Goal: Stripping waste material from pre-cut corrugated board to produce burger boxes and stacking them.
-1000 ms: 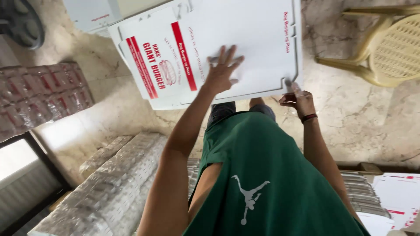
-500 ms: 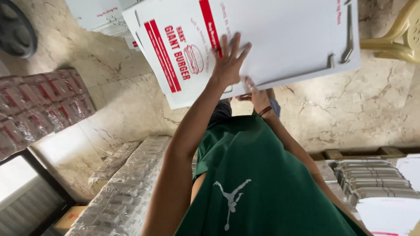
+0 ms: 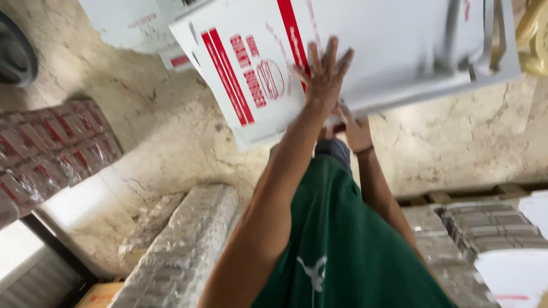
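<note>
Flat white cardboard box blank [image 3: 399,51] now shifted toward upper right, left hand [image 3: 324,77] fingers spread wide upon it, right hand [image 3: 355,130] gripping its lower edge, wrapped bundles [image 3: 182,251] at lower left.

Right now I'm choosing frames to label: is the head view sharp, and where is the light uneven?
Head view: motion blur smears the flat white carton and left hand; the right hand sits shaded under it; bright daylight patch on the stone floor at left.

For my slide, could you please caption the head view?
Left hand pressed flat on white flattened carton, right hand beneath its edge.
</note>
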